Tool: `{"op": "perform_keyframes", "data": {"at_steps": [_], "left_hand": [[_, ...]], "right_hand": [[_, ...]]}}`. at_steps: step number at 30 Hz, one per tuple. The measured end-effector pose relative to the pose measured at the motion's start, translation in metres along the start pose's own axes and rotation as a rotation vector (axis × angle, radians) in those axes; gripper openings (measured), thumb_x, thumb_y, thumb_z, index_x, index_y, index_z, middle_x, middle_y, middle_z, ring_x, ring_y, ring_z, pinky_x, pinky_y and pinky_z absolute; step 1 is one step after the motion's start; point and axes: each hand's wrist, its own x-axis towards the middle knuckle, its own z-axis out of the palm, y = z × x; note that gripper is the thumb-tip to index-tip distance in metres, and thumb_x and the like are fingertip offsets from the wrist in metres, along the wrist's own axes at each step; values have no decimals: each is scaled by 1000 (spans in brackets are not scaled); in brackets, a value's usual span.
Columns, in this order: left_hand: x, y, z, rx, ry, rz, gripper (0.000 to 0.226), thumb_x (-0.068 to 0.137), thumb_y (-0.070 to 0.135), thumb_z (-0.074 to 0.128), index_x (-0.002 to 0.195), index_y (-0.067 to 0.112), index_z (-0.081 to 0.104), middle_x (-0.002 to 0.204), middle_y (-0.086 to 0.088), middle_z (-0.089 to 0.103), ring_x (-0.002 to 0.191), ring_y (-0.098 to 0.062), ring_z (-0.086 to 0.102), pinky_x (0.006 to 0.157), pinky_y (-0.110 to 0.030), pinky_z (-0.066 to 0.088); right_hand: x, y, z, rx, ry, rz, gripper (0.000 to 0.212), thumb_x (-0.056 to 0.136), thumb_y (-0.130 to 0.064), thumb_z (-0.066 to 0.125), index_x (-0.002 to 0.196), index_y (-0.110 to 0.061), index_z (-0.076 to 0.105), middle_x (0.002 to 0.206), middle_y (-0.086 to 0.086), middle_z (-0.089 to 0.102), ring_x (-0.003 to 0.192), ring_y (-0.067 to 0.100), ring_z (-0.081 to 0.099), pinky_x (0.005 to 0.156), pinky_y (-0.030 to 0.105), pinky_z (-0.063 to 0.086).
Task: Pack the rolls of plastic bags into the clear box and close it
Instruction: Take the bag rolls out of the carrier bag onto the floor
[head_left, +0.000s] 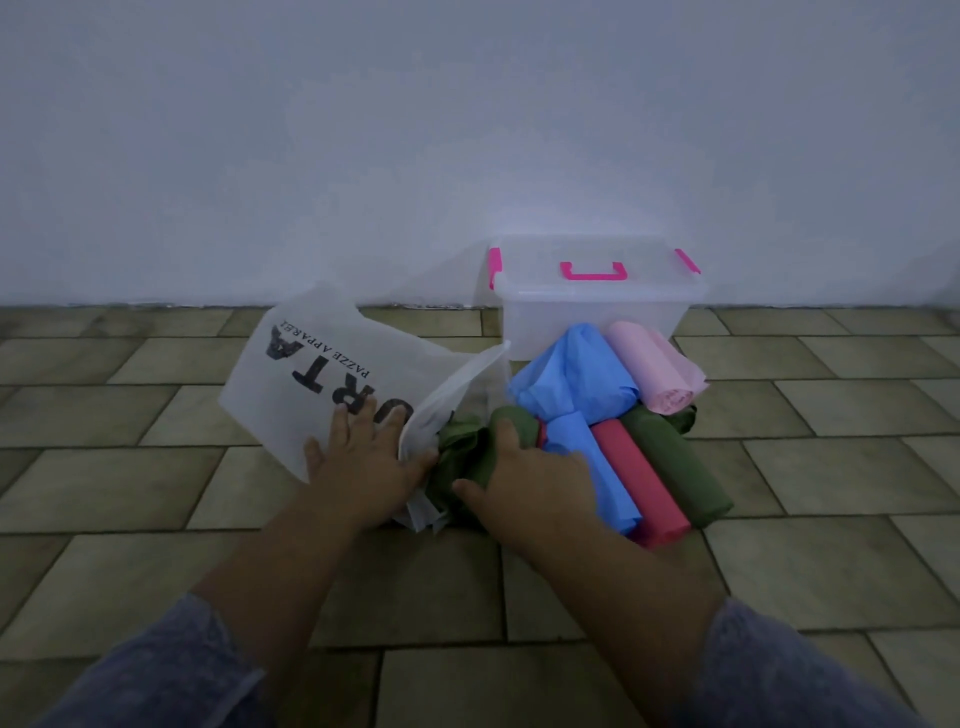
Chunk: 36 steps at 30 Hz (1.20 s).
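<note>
Our left hand (363, 462) lies flat on the white printed bag (322, 374), fingers straight. Our right hand (524, 483) curls its fingers round a green roll (519, 423). The other rolls (636, 467) lie on the floor before the lidded clear box (592, 317), which stands by the wall.

Cannot read the bag's (311, 374) whole print under the left hand (363, 460). Cannot see most of the green roll (521, 423) beneath the right hand (527, 480).
</note>
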Motion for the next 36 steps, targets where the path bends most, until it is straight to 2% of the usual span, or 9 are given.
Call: {"op": "perform_keyframes", "data": {"at_steps": [4, 7, 12, 16, 23, 26, 28, 32, 36], "left_hand": [[1, -4, 5, -59, 38, 6, 93, 67, 87, 5, 147, 39, 9, 159, 2, -2, 144, -28, -10, 109, -62, 4], [2, -6, 10, -80, 70, 8, 98, 63, 90, 1, 146, 40, 11, 159, 3, 1, 144, -28, -8, 109, -62, 5], [7, -8, 14, -73, 64, 7, 94, 65, 87, 6, 146, 41, 11, 159, 2, 3, 144, -29, -6, 109, -62, 7], [4, -9, 13, -77, 61, 12, 100, 61, 91, -1, 146, 40, 11, 159, 2, 4, 144, -29, -5, 109, -62, 9], [-3, -6, 12, -70, 86, 15, 101, 61, 91, -7, 146, 39, 9, 159, 0, 6, 144, -30, -4, 110, -59, 11], [-1, -3, 10, -82, 57, 0, 97, 64, 88, 0, 147, 38, 10, 159, 0, 5, 144, -31, -5, 111, -60, 10], [0, -3, 10, -83, 57, -5, 94, 66, 85, 3, 147, 38, 10, 159, 0, 5, 144, -32, -4, 111, -60, 9], [-3, -4, 12, -88, 79, 6, 96, 66, 87, 0, 147, 38, 11, 159, 0, 5, 144, -32, -3, 110, -60, 12], [-3, -3, 11, -103, 103, 1, 102, 62, 90, -4, 147, 37, 14, 158, -1, 9, 144, -32, -1, 110, -59, 14]], "right_hand": [[7, 7, -6, 175, 1, 37, 65, 77, -44, 50, 133, -23, 24, 94, 3, 60, 84, 26, 59, 74, 37, 42], [5, 29, -25, 340, -35, 72, 58, 73, -42, 49, 127, -32, 28, 84, -6, 54, 78, 20, 57, 73, 36, 46], [-16, 21, -6, 83, -18, -22, 79, 75, -55, 51, 141, -24, 20, 103, 0, 60, 91, 24, 59, 77, 37, 37], [-17, 13, 9, -29, 30, -13, 77, 74, -47, 53, 138, -19, 20, 94, 3, 61, 79, 25, 58, 69, 35, 28], [-2, 55, -55, 382, 149, 38, 70, 61, -54, 45, 126, -44, 21, 68, -11, 52, 60, 10, 54, 57, 28, 43], [27, 88, -77, 413, 407, 161, 63, 66, -47, 52, 124, -39, 29, 81, -4, 60, 67, 19, 57, 61, 30, 44], [46, 104, -80, 291, 461, 227, 63, 77, -41, 57, 133, -34, 28, 89, 6, 61, 75, 27, 58, 65, 35, 44], [62, 120, -60, -126, 155, 289, 64, 89, -53, 42, 145, -33, 20, 124, 13, 54, 111, 35, 50, 88, 46, 41], [62, 115, -54, -168, 84, 311, 66, 85, -64, 39, 144, -39, 23, 136, 12, 43, 122, 35, 38, 96, 49, 34]]}}
